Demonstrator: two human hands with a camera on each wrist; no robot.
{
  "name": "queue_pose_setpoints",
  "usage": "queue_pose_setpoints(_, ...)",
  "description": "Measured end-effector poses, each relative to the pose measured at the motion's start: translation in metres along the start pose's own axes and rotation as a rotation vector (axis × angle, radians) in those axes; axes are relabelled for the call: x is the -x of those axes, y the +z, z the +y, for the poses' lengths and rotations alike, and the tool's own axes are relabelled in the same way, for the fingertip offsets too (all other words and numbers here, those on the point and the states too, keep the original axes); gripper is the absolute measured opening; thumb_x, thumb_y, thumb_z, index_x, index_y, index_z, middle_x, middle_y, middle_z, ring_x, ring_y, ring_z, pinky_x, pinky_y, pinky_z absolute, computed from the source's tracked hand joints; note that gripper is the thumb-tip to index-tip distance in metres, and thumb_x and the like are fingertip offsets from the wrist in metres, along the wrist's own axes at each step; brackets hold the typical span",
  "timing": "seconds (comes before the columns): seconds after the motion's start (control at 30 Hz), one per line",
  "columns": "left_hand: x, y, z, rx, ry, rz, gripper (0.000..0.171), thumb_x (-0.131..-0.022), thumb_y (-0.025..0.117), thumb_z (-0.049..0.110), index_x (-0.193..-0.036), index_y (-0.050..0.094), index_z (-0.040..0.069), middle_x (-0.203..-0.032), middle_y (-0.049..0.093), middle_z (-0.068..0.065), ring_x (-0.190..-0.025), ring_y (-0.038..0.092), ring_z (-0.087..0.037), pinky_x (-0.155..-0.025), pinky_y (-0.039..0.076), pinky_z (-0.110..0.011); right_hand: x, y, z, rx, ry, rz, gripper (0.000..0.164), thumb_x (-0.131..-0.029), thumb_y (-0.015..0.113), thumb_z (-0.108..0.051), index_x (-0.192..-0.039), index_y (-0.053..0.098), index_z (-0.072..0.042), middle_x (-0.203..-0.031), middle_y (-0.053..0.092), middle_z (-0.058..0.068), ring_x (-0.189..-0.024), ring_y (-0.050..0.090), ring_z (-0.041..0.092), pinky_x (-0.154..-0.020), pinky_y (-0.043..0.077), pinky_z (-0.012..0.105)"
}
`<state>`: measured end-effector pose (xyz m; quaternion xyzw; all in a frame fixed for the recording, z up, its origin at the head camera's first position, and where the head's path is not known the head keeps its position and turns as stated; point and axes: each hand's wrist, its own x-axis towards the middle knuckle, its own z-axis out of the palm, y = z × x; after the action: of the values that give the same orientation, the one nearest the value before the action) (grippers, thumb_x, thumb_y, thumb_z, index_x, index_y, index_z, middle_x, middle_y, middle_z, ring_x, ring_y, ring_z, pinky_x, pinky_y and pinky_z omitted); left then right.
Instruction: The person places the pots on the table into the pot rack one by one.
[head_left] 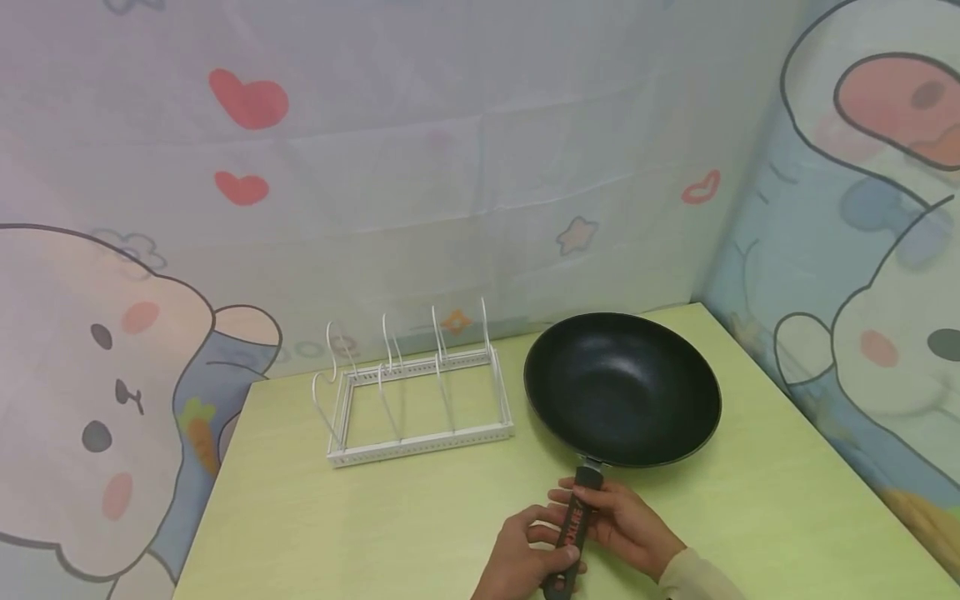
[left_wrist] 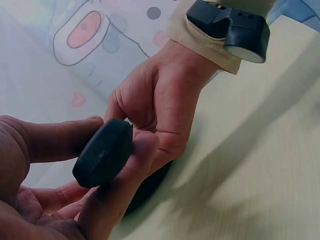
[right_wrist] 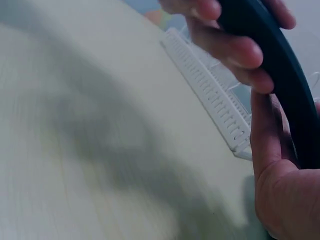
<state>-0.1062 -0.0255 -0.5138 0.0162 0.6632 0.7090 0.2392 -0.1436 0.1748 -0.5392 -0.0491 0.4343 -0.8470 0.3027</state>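
My left hand (head_left: pixel 525 554) and right hand (head_left: pixel 630 529), fingers curled round its black handle (head_left: pixel 576 517), seem to steady the round black pan (head_left: pixel 622 392) right of the white wire rack (head_left: pixel 420 445); moving it next would need level support.

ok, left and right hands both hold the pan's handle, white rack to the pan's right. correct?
Wrong side: the head view shows the white rack left of the pan. The left hand and right hand do both hold the handle.
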Motion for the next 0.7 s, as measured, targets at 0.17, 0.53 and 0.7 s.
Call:
queue_pose_setpoints(0.17, 0.0022, 0.0025, 0.0011, 0.020, -0.008, -0.008, 0.044, -0.079, 0.075, -0.004, -0.120, 0.060, 0.002, -0.089, 0.073, -0.010, -0.072, 0.077, -0.025, -0.065, 0.058, -0.027, 0.0001, -0.0024, -0.0003, -0.125, -0.013, -0.047, 0.029, -0.107, 0.040, -0.008, -0.132, 0.055, -0.004, -0.127, 0.070, 0.005, -0.120, 0.068, 0.017, -0.106, 0.051, 0.032)
queue_pose_setpoints(0.53, 0.0038, 0.0068, 0.0025, -0.008, -0.040, 0.021, 0.043, -0.079, 0.075, -0.005, -0.119, 0.060, -0.003, -0.094, 0.074, -0.012, -0.077, 0.077, -0.025, -0.067, 0.058, -0.028, 0.0022, -0.0054, -0.0030, -0.235, 0.019, -0.061, 0.025, -0.107, 0.039, -0.006, -0.126, 0.056, -0.007, -0.127, 0.070, 0.007, -0.121, 0.067, 0.020, -0.108, 0.050, 0.033)
queue_pose_setpoints(0.7, 0.0044, 0.0074, 0.0061, 0.028, -0.017, 0.038, 0.041, -0.079, 0.071, -0.010, -0.118, 0.061, -0.006, -0.094, 0.074, -0.015, -0.077, 0.077, -0.029, -0.066, 0.058, -0.028, 0.0000, -0.0017, -0.0070, -0.264, 0.045, -0.054, 0.026, -0.108, 0.037, -0.007, -0.121, 0.059, -0.006, -0.124, 0.071, 0.007, -0.120, 0.068, 0.019, -0.107, 0.051, 0.031)
